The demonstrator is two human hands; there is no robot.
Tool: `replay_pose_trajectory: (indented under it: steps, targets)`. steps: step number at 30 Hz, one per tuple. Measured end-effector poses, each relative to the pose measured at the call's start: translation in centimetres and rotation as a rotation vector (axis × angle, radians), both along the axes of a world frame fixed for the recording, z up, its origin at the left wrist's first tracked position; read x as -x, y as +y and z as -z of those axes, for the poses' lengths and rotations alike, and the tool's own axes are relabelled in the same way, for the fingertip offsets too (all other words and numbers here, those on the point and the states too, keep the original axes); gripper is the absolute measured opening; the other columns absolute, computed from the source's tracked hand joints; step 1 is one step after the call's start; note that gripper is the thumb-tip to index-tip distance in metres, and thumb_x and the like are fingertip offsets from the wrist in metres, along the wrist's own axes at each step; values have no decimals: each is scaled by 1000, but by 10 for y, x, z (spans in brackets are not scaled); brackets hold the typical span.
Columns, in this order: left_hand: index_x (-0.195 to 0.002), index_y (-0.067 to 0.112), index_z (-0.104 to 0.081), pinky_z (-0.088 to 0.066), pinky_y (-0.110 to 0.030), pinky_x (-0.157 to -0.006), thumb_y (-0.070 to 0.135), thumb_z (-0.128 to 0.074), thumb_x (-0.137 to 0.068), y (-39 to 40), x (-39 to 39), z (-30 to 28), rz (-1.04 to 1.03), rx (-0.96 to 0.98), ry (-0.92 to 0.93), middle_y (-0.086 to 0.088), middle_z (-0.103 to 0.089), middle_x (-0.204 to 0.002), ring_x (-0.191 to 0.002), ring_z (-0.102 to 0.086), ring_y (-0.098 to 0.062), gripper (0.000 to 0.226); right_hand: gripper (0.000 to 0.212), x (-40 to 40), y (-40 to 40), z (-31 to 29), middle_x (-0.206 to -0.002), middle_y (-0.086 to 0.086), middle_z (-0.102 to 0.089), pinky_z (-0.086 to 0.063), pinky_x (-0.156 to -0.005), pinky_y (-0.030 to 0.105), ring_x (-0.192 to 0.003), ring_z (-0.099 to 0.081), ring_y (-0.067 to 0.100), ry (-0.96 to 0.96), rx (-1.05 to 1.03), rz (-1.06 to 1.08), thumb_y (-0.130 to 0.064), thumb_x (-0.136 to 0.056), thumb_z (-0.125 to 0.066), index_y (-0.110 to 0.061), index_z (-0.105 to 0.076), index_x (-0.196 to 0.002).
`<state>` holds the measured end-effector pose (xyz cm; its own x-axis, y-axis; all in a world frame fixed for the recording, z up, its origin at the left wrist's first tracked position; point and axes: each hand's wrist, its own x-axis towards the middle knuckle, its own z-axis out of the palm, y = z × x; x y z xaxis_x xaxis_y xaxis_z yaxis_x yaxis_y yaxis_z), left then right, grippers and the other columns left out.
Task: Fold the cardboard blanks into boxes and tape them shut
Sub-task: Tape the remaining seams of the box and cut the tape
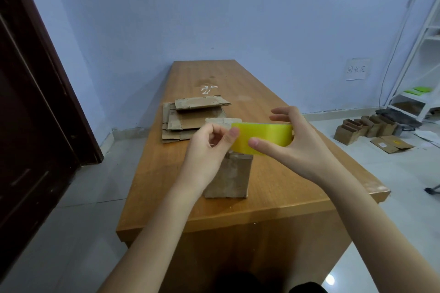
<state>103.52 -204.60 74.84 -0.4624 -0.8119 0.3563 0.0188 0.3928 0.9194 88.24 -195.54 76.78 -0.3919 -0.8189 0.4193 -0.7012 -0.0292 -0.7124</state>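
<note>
Left of centre on the table (273, 173), a stack of flat blanks (188, 121) lies unfolded, so most folding seems left. At centre the left hand (209, 147) curls, its thumb against the yellow tape roll (262, 137), apparently picking at the tape's end. Below stands a folded box (229, 176), long axis upright, not visibly taped. The right hand (295, 143) grips the roll, its axis pointing away from the camera. Finished boxes (366, 127) sit on the floor at right.

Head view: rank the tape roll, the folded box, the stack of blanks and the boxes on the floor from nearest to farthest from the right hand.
1. Tape roll: held in the right hand.
2. Folded box: on the table just below the roll.
3. Stack of blanks: farther back on the table, to the left.
4. Boxes on the floor: off the table, far right.
</note>
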Motion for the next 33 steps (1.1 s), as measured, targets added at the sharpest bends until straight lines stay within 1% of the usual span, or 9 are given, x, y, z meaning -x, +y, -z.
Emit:
replay_pose_trajectory:
  steps: [6,9,11,15,19,21,24,29,33]
  targets:
    - [-87,14,-60,-51,-20,-73,38,-50,-87,-7,-5,6,63,-24,45,2,-65,-80,-74,-62,-6,26,107,12,6,10,-132,-10,-41,-38,-96,19,-126,-39,5,74,-32,-218,-67,-46,-80,-39,-27,-134]
    - [-87,16,-59,-51,-18,-72,25,-46,-96,-8,-4,7,60,3,24,4,-64,-80,-73,-61,-2,18,77,13,3,15,-119,-9,-50,-40,-82,15,-113,-46,12,200,79,-143,-51,-63,-80,-26,-43,-126]
    - [-85,19,-58,-52,-19,-71,23,-46,-96,-7,-2,7,1,46,30,5,-64,-79,-70,-61,-1,17,55,11,-1,17,-110,-4,-56,-44,-73,25,-102,-50,18,236,153,-86,-38,-71,-76,-18,-51,-115]
    - [-78,21,-61,-54,-27,-66,22,-52,-94,-5,1,12,-178,123,90,1,-66,-75,-69,-64,-8,18,48,4,-4,18,-105,-1,-58,-46,-68,34,-96,-50,19,294,225,-25,-39,-70,-70,-13,-54,-107]
    - [-75,17,-60,-53,-37,-71,21,-52,-94,-9,1,13,-205,73,81,-4,-66,-74,-72,-64,-16,21,47,-2,-8,22,-99,-14,-52,-46,-70,31,-96,-49,15,214,278,0,-36,-67,-69,-20,-50,-107]
    - [-77,16,-61,-55,-32,-69,21,-52,-94,-10,0,10,-190,46,92,-6,-67,-77,-76,-65,-19,20,48,-3,-12,26,-102,-20,-49,-45,-72,27,-99,-48,14,144,290,-22,-34,-67,-70,-24,-47,-109]
    - [-84,13,-65,-56,-26,-66,22,-54,-94,-9,0,10,-164,45,135,-9,-70,-84,-80,-68,-20,17,52,-6,-17,29,-109,-10,-54,-47,-75,24,-103,-51,14,8,296,-84,-34,-67,-73,-25,-46,-111]
    - [-97,11,-70,-59,-43,-72,21,-55,-93,-9,1,15,-204,21,171,-6,-71,-89,-83,-69,-20,18,47,-10,-19,28,-94,-13,-55,-43,-59,11,-80,-55,-2,-75,301,-152,-16,-73,-81,-16,-44,-102]
    - [-118,13,-64,-57,-35,-77,19,-56,-93,-9,0,13,-201,20,163,2,-71,-96,-88,-69,-12,27,44,-14,-20,27,-86,-12,-55,-40,-56,9,-74,-54,-3,-64,350,-152,-28,-69,-74,-14,-44,-98]
